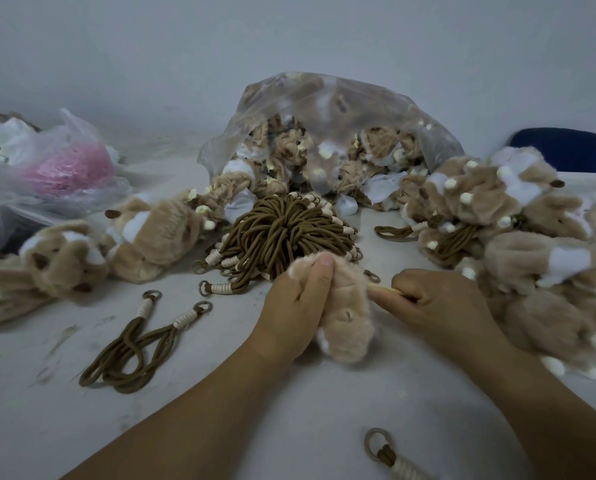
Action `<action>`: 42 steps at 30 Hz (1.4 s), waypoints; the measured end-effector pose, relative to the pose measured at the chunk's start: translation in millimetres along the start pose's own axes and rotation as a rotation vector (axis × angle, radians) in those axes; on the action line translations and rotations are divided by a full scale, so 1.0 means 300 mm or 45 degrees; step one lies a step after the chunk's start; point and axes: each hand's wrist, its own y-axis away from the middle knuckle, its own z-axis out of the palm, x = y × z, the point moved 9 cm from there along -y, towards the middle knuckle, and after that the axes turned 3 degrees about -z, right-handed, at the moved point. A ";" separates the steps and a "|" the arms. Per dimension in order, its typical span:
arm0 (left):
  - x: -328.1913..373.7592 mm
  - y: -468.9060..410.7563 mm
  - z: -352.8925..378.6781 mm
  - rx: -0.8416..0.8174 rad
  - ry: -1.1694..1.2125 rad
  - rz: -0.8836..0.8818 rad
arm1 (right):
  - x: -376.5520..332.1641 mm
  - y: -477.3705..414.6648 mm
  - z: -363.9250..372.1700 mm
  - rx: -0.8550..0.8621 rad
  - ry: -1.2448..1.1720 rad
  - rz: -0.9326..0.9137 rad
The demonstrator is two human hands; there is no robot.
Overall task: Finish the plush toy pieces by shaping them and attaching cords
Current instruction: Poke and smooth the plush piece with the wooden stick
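The left hand [296, 306] partly hides the plush piece [348, 323]; a cord [386, 455] runs off the bottom edge.

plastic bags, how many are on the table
2: the clear bag of plush pieces at centre back, the pink-filled bag far left. More may hide under it.

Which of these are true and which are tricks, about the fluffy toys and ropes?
The left hand grips a tan plush piece. True.
The right hand lies flat with straight fingers. False: its fingers are curled, right beside the plush piece.
The cord pile is brown. True.
The big clear bag holds pink stuff. False: it holds tan plush toys.
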 end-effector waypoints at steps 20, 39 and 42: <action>-0.099 -0.175 0.136 -0.021 0.202 -0.168 | 0.189 0.037 0.111 -0.067 -0.229 0.606; -0.047 -0.157 0.127 0.016 0.081 -0.022 | 0.123 0.033 0.114 -0.147 -0.184 0.456; -0.034 -0.136 0.147 -0.053 0.038 -0.015 | 0.123 0.035 0.084 -0.048 -0.379 0.484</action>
